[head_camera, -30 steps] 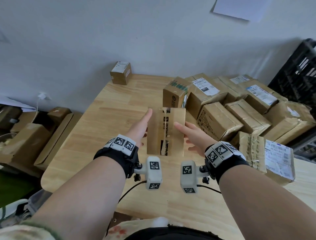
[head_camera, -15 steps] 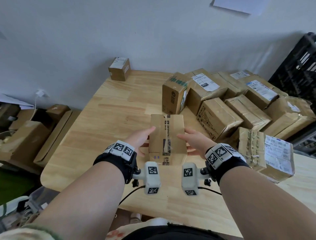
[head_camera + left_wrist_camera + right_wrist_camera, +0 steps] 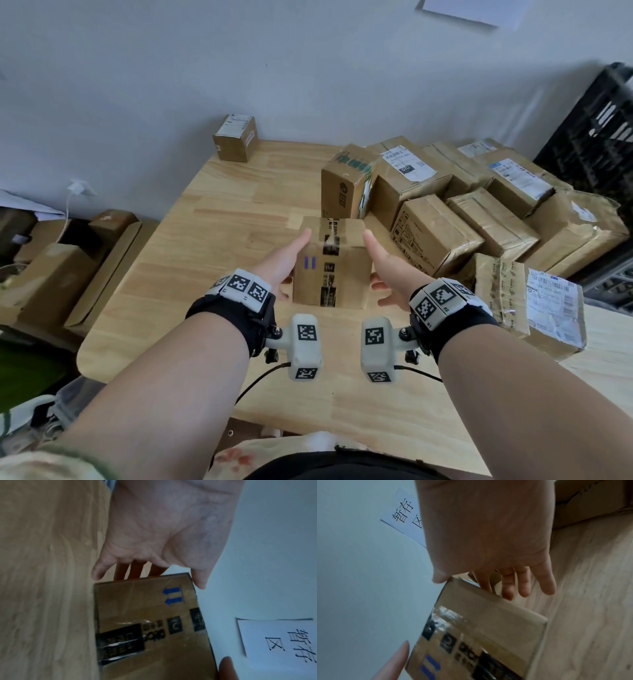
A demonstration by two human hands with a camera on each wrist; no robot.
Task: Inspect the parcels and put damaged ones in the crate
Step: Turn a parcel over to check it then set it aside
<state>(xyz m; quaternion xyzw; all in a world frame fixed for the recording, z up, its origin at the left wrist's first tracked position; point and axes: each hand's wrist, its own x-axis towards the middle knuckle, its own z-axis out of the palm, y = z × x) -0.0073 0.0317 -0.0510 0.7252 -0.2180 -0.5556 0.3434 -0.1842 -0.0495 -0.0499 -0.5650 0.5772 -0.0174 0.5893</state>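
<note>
Left hand [image 3: 281,263] and right hand [image 3: 388,270] flank the small parcel [image 3: 330,265], fingers straight, flat against its two sides rather than curled round it (blue arrows and black print face the camera); it stands on the wooden bench [image 3: 205,274]; more parcels [image 3: 479,219] heap to the right; the black crate [image 3: 596,137] beyond.

Probably a parcel sorting room. Taped, labelled cartons [image 3: 479,219] crowd a wooden table [image 3: 239,219]. A black crate [image 3: 596,137] stands beside it.
</note>
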